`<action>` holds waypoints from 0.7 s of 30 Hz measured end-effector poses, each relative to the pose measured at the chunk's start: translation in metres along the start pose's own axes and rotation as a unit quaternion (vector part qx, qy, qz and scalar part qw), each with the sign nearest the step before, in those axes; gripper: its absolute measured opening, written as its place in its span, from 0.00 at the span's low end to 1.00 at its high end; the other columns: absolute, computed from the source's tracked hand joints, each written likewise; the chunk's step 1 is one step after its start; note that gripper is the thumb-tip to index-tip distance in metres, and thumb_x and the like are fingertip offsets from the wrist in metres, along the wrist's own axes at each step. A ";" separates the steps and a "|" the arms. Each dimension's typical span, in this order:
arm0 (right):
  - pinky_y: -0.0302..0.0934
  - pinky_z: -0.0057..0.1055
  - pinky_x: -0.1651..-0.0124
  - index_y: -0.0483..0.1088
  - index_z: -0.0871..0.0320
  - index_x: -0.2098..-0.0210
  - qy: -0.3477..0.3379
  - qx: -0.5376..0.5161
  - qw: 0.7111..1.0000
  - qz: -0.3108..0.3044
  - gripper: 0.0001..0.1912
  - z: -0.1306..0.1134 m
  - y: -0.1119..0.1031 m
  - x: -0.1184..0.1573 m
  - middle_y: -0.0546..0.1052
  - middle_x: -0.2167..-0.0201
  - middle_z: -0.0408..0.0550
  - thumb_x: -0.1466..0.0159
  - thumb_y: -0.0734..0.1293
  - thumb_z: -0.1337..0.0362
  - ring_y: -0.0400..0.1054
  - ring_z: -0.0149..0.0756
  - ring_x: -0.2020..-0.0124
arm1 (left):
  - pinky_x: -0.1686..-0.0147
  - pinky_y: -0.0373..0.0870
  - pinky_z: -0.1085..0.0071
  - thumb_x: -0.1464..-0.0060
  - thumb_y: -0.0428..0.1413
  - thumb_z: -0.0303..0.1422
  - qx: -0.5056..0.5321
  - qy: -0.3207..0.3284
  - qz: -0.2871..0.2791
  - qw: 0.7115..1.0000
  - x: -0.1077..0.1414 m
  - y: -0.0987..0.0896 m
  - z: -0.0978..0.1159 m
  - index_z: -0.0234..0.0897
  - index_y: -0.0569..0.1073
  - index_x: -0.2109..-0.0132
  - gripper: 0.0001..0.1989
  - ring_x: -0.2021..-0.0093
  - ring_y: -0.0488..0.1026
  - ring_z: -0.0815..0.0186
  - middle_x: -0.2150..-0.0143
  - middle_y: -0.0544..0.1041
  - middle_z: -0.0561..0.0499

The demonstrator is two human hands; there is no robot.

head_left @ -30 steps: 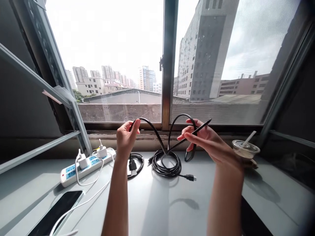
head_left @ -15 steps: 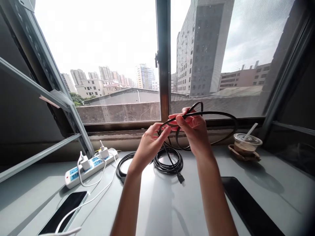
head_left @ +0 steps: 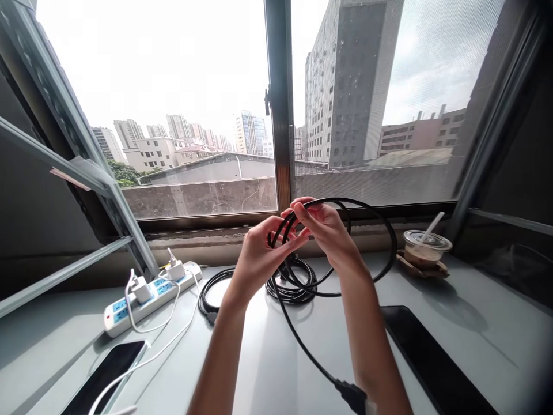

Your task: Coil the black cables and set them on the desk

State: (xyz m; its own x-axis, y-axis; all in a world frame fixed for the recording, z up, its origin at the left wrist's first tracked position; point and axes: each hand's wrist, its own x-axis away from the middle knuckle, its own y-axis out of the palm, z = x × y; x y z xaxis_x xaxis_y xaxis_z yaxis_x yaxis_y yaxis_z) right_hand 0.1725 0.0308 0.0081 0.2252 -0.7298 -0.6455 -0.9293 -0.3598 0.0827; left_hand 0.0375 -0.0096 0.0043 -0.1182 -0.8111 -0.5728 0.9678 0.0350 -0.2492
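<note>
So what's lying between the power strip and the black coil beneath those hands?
In the head view, a white cord runs beside the power strip, then comes another black coil, partly behind the left forearm.

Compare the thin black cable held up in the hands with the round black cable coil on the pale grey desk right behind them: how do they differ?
Held cable: raised in left hand and right hand; desk coil: lying on the desk.
Held cable: wide, loose loops; desk coil: smaller, tighter bundle.
Held cable: one plug end hangs toward the camera; desk coil: no plug clearly visible.
Shared: both black and looped.
</note>
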 end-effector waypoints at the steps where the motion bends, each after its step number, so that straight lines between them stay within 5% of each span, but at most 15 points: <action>1: 0.65 0.20 0.76 0.72 0.60 0.64 0.007 0.006 1.000 0.000 0.22 0.003 0.001 -0.001 0.77 0.67 0.47 0.42 0.67 0.46 0.71 0.29 0.71 | 0.68 0.69 0.77 0.54 0.64 0.42 -0.027 0.018 0.026 0.999 0.000 0.000 0.000 0.33 0.74 0.65 0.16 0.70 0.72 0.69 0.69 0.75 0.50; 6: 0.64 0.20 0.78 0.74 0.62 0.64 0.064 0.135 0.988 -0.025 0.26 -0.003 0.001 0.010 0.77 0.70 0.48 0.39 0.63 0.43 0.71 0.29 0.74 | 0.87 0.58 0.80 0.50 0.60 0.45 0.007 -0.007 0.100 0.995 -0.004 -0.012 -0.005 0.33 0.74 0.64 0.17 0.83 0.66 0.72 0.80 0.70 0.54; 9: 0.64 0.22 0.77 0.76 0.61 0.66 0.010 0.177 0.984 0.008 0.21 -0.019 0.001 0.020 0.76 0.77 0.45 0.41 0.67 0.48 0.69 0.28 0.79 | 0.87 0.57 0.81 0.50 0.61 0.43 -0.006 -0.005 0.143 0.990 -0.004 -0.026 -0.006 0.33 0.74 0.66 0.15 0.84 0.63 0.74 0.82 0.68 0.55; 13: 0.67 0.29 0.60 0.76 0.57 0.61 -0.105 0.217 0.964 0.109 0.16 -0.026 -0.002 0.020 0.79 0.67 0.47 0.37 0.65 0.52 0.73 0.33 0.64 | 0.83 0.57 0.82 0.50 0.62 0.40 -0.033 0.028 0.094 0.995 0.003 -0.044 0.000 0.33 0.74 0.69 0.13 0.83 0.61 0.76 0.83 0.65 0.56; 15: 0.63 0.33 0.48 0.75 0.56 0.56 -0.114 0.259 0.953 0.108 0.16 -0.019 -0.005 0.015 0.78 0.57 0.48 0.35 0.62 0.53 0.71 0.36 0.53 | 0.82 0.57 0.82 0.51 0.62 0.40 -0.053 0.025 0.038 0.998 0.007 -0.050 0.004 0.33 0.74 0.71 0.13 0.81 0.62 0.76 0.82 0.65 0.56; 18: 0.62 0.33 0.46 0.75 0.59 0.55 -0.028 0.219 0.975 -0.029 0.20 -0.006 -0.008 0.008 0.78 0.57 0.51 0.35 0.62 0.50 0.70 0.38 0.52 | 0.80 0.57 0.81 0.50 0.62 0.40 -0.081 0.011 -0.023 0.996 0.010 -0.054 0.006 0.33 0.75 0.70 0.13 0.79 0.63 0.75 0.80 0.67 0.55; 21: 0.66 0.27 0.63 0.77 0.63 0.62 0.079 0.115 0.969 -0.204 0.27 -0.003 -0.004 0.008 0.79 0.68 0.50 0.35 0.59 0.45 0.74 0.33 0.69 | 0.76 0.62 0.79 0.51 0.62 0.39 -0.075 0.021 -0.036 0.996 0.008 -0.053 0.003 0.33 0.77 0.69 0.12 0.76 0.68 0.72 0.78 0.71 0.53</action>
State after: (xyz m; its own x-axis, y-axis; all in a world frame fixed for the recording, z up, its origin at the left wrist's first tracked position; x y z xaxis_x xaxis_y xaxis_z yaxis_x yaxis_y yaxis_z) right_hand 0.1785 0.0248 0.0054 0.6121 -0.6405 -0.4638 -0.7905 -0.5109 -0.3378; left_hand -0.0140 -0.0199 0.0155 -0.1993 -0.7894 -0.5806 0.9124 0.0666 -0.4037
